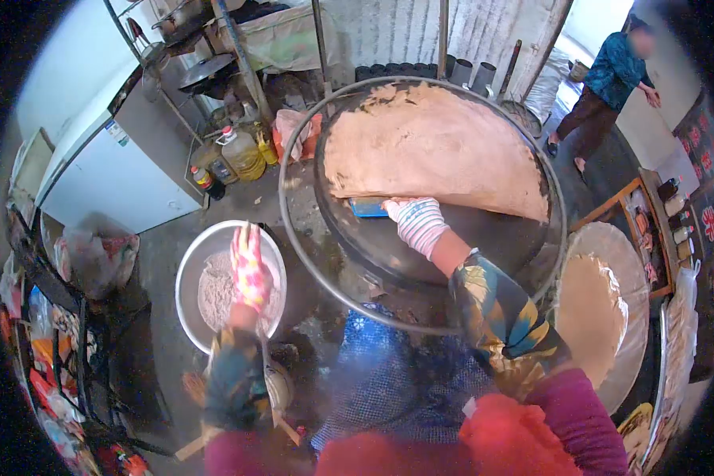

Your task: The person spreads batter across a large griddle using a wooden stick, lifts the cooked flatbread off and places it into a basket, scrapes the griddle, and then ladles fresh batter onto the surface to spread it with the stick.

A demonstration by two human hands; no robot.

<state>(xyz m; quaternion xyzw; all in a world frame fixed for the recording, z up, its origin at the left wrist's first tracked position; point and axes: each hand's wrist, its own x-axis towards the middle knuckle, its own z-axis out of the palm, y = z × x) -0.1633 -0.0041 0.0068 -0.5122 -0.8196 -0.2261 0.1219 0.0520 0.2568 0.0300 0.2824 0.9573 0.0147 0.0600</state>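
Observation:
On the large round black griddle [357, 242], a wide pale-brown sheet of flatbread [440, 147] covers the far part. My right hand [416, 224], in a striped glove, closes on a blue flat tool [369, 208] whose far side is hidden under the sheet's near edge. My left hand [249, 266], in a pink-and-white glove, is over a metal bowl [186, 305] holding pinkish-brown meal or batter [216, 293]. Its fingers look straight and lie close to one another, with nothing visible in them.
A metal ring [284, 186] surrounds the griddle. At right stands a round tray [587, 305] with a brown sheet. Oil bottles [240, 155] and a white freezer [127, 178] are at the left back. Another person [611, 79] stands at the upper right.

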